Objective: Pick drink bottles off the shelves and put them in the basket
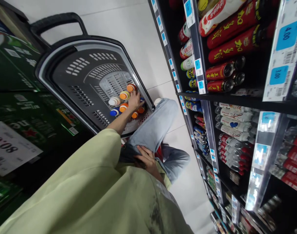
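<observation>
Inside slotted plastic basket (72,70), left hand (135,101) touches round caps (124,95).

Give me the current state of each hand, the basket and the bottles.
left hand: down in the basket, on the bottle caps, grip unclear
right hand: resting on the thigh, holding nothing
shopping basket: on the floor, handle raised
bottles: upright in the basket, capped

Evenly and brightly lit from overhead, with soft glare on the pale floor (138,35) and on the price tags (282,48). Strongly tilted and bent toward the edges. Blurred at the right shelf (272,182); deep shadow between shelves.
</observation>
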`<move>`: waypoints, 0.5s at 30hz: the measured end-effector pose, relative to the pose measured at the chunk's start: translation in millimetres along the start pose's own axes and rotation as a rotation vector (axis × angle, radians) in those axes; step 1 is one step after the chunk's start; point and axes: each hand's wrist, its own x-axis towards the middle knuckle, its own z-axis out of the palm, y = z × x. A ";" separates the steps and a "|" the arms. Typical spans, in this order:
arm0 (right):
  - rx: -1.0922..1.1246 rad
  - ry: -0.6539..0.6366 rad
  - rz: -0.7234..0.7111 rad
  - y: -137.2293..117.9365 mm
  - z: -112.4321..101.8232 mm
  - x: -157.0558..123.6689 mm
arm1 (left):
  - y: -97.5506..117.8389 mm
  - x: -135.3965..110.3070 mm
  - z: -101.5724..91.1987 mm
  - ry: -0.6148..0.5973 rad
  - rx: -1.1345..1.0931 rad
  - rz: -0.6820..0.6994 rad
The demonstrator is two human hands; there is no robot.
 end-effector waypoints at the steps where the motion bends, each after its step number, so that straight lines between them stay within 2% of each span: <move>1: -0.007 0.003 -0.004 0.2 0.4 0.2 | -0.9 -7.2 8.1 -0.078 0.006 0.001; 3: -0.025 0.012 0.000 0.4 0.9 0.2 | -3.9 -16.2 21.0 -0.174 0.024 -0.016; 6: -0.040 0.012 0.031 -0.8 0.8 -0.1 | -6.8 -14.3 29.2 -0.166 0.048 -0.029; 15: 0.012 -0.032 0.065 1.4 1.9 0.4 | 5.6 16.9 26.4 -0.199 0.140 0.006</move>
